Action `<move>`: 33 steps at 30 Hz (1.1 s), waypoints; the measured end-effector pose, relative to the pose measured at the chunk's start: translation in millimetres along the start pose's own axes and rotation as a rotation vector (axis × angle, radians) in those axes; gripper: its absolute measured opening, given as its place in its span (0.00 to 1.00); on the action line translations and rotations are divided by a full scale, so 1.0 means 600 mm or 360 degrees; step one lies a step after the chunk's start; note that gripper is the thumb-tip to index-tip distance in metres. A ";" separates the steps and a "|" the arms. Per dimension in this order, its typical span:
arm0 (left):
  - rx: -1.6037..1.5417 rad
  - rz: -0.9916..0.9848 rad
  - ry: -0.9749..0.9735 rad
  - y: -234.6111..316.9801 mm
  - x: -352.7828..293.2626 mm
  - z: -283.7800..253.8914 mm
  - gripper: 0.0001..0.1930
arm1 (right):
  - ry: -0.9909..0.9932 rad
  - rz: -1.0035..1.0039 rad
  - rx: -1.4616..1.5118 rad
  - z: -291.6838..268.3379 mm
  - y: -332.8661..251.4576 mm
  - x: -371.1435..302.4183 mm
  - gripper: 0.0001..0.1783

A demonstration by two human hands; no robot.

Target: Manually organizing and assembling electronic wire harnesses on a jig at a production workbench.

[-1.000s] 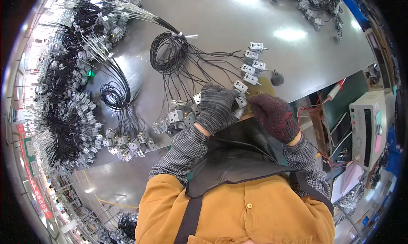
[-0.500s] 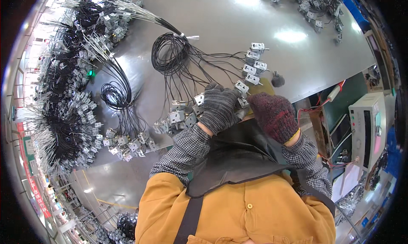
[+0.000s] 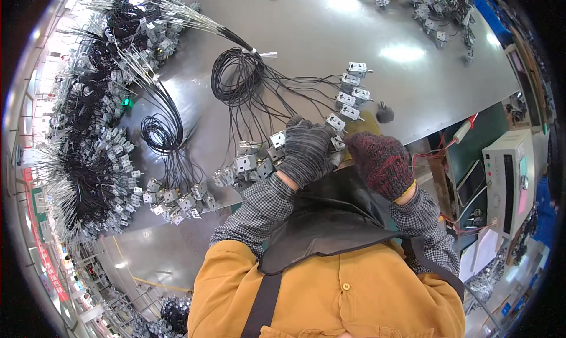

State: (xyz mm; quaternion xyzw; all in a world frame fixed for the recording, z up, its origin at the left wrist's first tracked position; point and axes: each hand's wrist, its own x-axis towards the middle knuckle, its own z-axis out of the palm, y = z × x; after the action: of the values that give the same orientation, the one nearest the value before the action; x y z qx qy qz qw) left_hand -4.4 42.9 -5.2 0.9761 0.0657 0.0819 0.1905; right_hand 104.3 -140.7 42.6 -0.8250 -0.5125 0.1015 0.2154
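Observation:
My left hand (image 3: pixel 308 150), in a grey striped knit glove, is curled at the table's near edge among small silvery metal box-shaped units on black wires. Its thumb lies beside one metal unit (image 3: pixel 337 142); whatever is inside the fingers is hidden. Close on its right, my right hand (image 3: pixel 380 164), in a dark red and black knit glove, is closed, its grip covered by the glove. More units (image 3: pixel 349 98) stand in a row beyond the hands, and others (image 3: pixel 246 163) lie left of my left hand. Their wires run to a coiled black cable bundle (image 3: pixel 236 76).
A smaller bundle (image 3: pixel 162 132) lies to the left, beside a large heap of wired units (image 3: pixel 97 161). A dark knobbed piece (image 3: pixel 385 112) sits past my right hand. Right of the table are a white instrument box (image 3: pixel 508 179) and a red-and-white probe (image 3: pixel 464 129) with red wire.
Both hands keep nearly the same place and pose. The whole view shifts very slightly; no unit is visibly taken up or let go.

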 end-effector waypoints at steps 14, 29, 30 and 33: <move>0.0065 0.0006 -0.0060 0.003 0.007 -0.001 0.23 | 0.0064 0.0062 0.0007 0.007 -0.008 -0.001 0.12; -0.0046 -0.0393 -0.0014 -0.046 -0.021 -0.029 0.25 | -0.0206 0.0003 0.1162 0.060 0.002 -0.016 0.11; -0.0046 -0.0393 -0.0015 -0.046 -0.018 -0.026 0.25 | -0.0289 -0.0176 0.1028 0.067 -0.001 -0.016 0.12; -0.0424 -0.0556 0.0275 -0.046 -0.011 -0.013 0.26 | -0.0270 -0.0137 0.0815 0.084 -0.001 -0.017 0.14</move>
State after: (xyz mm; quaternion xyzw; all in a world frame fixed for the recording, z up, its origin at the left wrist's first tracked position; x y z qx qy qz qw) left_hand -14.9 70.2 -9.4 0.9055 0.2382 0.1389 0.3227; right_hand 79.5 -136.6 -2.2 -0.7095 -0.5210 0.2873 0.3776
